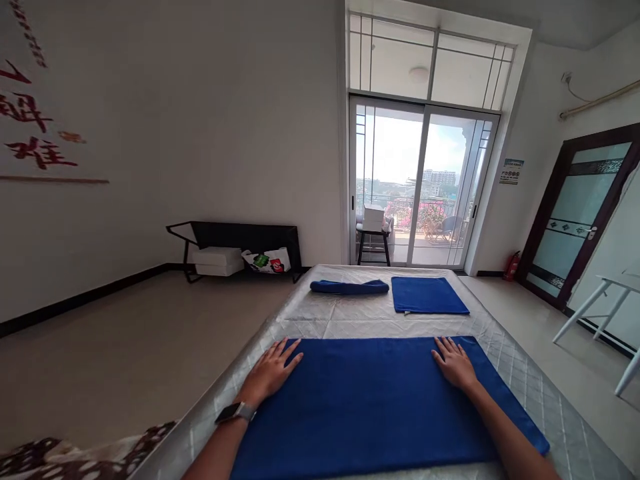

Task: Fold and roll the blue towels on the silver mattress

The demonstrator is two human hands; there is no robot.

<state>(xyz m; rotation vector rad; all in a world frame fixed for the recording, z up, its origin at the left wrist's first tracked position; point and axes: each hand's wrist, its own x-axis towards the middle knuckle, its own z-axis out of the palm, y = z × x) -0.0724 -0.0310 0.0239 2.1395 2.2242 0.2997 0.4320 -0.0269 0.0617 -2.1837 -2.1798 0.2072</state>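
Note:
A wide blue cloth [370, 400] lies spread flat in front of me on the quilted pale mattress [305, 327]. On its far left corner rests my left hand [270, 371], palm down with fingers apart and a watch on the wrist. My right hand [454, 362] lies flat near the cloth's far right corner, fingers stretched forward. Neither hand grips anything. Beyond the cloth, a smaller folded blue cloth [430, 295] lies flat to the right. Left of it is a narrow rolled or folded blue cloth [350, 287].
A black bench-like frame [245, 235] against the wall has a white box [217, 261] and a printed bag [267, 261] under it. Brown spotted fabric [95, 453] lies at lower left. A white-legged table or stool [605, 300] stands right, near a fire extinguisher [511, 266].

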